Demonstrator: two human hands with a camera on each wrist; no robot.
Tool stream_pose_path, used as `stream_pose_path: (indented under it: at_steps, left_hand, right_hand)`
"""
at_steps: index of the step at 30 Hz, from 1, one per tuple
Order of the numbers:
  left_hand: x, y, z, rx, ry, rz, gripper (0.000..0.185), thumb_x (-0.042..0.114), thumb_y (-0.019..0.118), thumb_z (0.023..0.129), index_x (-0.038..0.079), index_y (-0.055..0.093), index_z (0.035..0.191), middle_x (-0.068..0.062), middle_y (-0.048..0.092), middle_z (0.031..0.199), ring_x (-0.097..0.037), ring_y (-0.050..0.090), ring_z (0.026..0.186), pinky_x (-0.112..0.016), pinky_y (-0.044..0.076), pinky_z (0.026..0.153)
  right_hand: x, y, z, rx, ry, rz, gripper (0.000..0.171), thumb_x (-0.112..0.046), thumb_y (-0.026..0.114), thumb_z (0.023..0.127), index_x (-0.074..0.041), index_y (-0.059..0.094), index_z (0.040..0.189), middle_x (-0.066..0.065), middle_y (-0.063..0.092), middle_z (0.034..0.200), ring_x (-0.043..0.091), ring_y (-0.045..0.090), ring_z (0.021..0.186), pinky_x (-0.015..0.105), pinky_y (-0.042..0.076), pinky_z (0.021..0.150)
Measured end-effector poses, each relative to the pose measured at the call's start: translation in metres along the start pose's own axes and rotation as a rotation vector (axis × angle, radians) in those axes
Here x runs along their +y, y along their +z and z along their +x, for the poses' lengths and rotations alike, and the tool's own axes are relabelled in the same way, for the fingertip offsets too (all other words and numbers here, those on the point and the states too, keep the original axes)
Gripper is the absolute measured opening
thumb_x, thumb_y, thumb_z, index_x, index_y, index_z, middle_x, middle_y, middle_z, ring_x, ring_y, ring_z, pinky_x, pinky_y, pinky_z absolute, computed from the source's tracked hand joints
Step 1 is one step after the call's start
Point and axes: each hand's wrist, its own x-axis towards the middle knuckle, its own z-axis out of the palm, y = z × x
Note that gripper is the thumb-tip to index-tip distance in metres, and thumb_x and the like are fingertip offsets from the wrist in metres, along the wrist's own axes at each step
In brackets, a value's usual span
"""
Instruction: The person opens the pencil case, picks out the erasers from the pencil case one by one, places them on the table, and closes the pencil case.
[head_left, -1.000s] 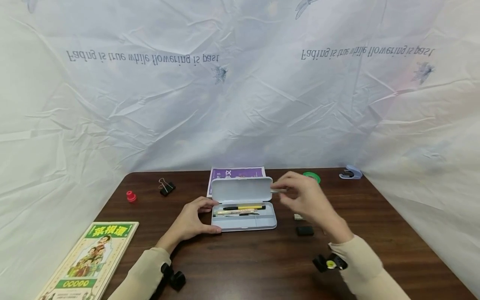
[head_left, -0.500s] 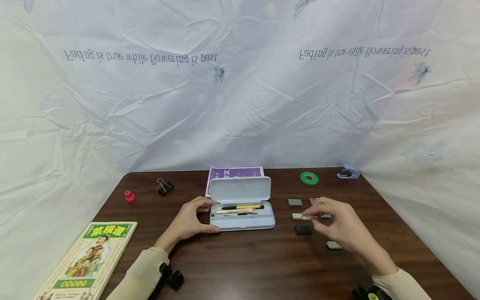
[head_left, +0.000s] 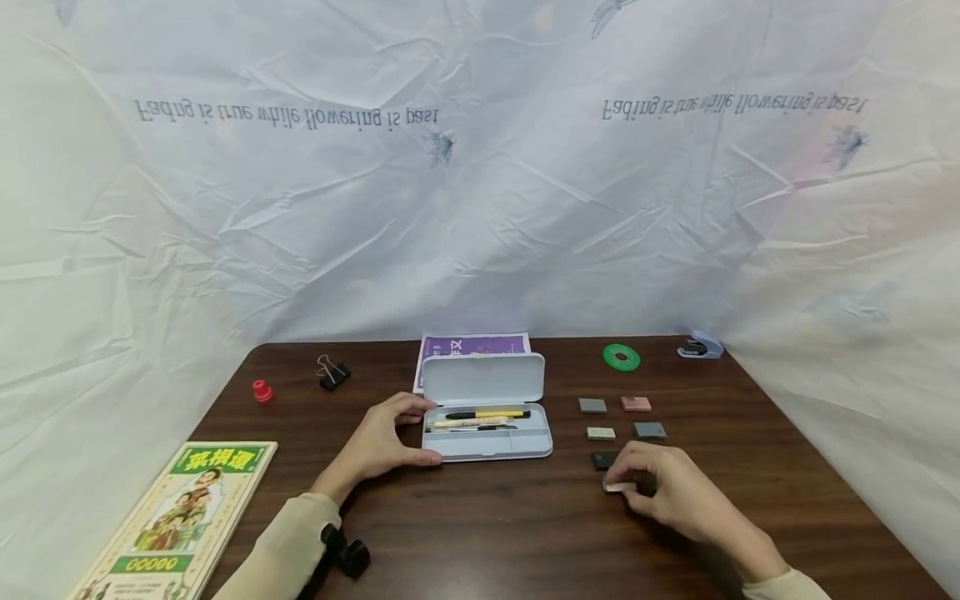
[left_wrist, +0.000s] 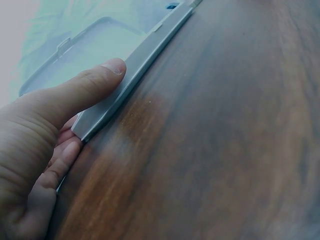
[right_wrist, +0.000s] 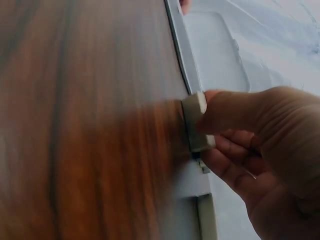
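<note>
My left hand (head_left: 378, 443) grips the left end of an open pale pencil case (head_left: 467, 447). Its thumb lies on the front edge, as the left wrist view also shows, and the fingers are at the back near the raised lid (head_left: 483, 380). Several pens (head_left: 491, 415) lie in the case's rear compartment. To the right of the case, my right hand (head_left: 686, 492) pinches a small pale eraser (head_left: 618, 487) between thumb and fingers, low over the table. In the right wrist view, the eraser (right_wrist: 197, 122) stands on its edge. A black eraser (head_left: 602, 460) lies just behind the fingertips.
Behind the hand lie a grey eraser (head_left: 592, 406), a pink one, a whitish one and a blue-grey one. Farther back are a green tape roll (head_left: 622, 357) and a stapler (head_left: 701, 346). Left are a red cap-like piece (head_left: 262, 392), a binder clip (head_left: 334, 375) and a book (head_left: 187, 508).
My right hand has moved from beside the lid to the right and toward the front, with a pale piece between its fingers. The left hand stays on the pencil case.
</note>
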Motion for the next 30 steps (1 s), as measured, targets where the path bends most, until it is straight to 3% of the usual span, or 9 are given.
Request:
stream_pose_path:
  at_steps: [10, 13, 17, 23, 30]
  left_hand:
    - [0.001, -0.001, 0.000, -0.001, -0.002, 0.005, 0.080, 0.043, 0.108, 0.073, 0.018, 0.074, 0.141, 0.001, 0.070, 0.139, -0.023, 0.072, 0.125, -0.041, 0.062, 0.111]
    - [0.001, -0.001, 0.000, 0.000, -0.001, 0.005, 0.080, 0.043, 0.108, 0.073, 0.017, 0.074, 0.141, 0.001, 0.070, 0.139, -0.023, 0.072, 0.125, -0.041, 0.062, 0.111]
    - [0.001, 0.000, 0.000, -0.001, 0.002, 0.010, 0.081, 0.045, 0.107, 0.073, 0.018, 0.074, 0.141, 0.001, 0.070, 0.140, -0.023, 0.072, 0.125, -0.041, 0.062, 0.111]
    - [0.002, -0.001, 0.000, 0.009, -0.012, 0.006, 0.080, 0.043, 0.109, 0.071, 0.017, 0.074, 0.139, 0.001, 0.071, 0.138, -0.022, 0.072, 0.124, -0.042, 0.062, 0.111]
    - [0.000, 0.002, 0.001, 0.019, -0.046, -0.038, 0.085, 0.040, 0.110, 0.070, 0.014, 0.060, 0.133, -0.004, 0.068, 0.136, -0.023, 0.071, 0.126, -0.043, 0.061, 0.112]
  right_hand:
    - [-0.004, -0.009, 0.001, -0.114, -0.044, 0.034, 0.040, 0.007, 0.087, 0.091, -0.030, 0.084, 0.107, -0.014, 0.072, 0.107, 0.006, 0.071, 0.095, 0.026, 0.062, 0.070]
    - [-0.007, -0.010, 0.002, -0.090, -0.058, -0.012, 0.040, 0.005, 0.089, 0.090, -0.029, 0.083, 0.110, -0.015, 0.072, 0.107, 0.005, 0.069, 0.092, 0.025, 0.061, 0.070]
    - [-0.010, -0.009, 0.009, 0.022, -0.080, -0.060, 0.041, 0.001, 0.095, 0.086, -0.022, 0.079, 0.115, -0.011, 0.075, 0.109, 0.009, 0.070, 0.088, 0.027, 0.062, 0.070]
    - [-0.010, -0.004, 0.030, 0.137, -0.056, -0.076, 0.067, -0.008, 0.101, 0.081, -0.014, 0.068, 0.140, -0.006, 0.073, 0.129, 0.018, 0.072, 0.101, 0.034, 0.065, 0.083]
    - [-0.008, 0.010, 0.065, 0.119, 0.013, 0.049, 0.112, -0.019, 0.101, 0.085, -0.024, 0.034, 0.174, 0.004, 0.052, 0.162, 0.032, 0.064, 0.138, 0.045, 0.063, 0.107]
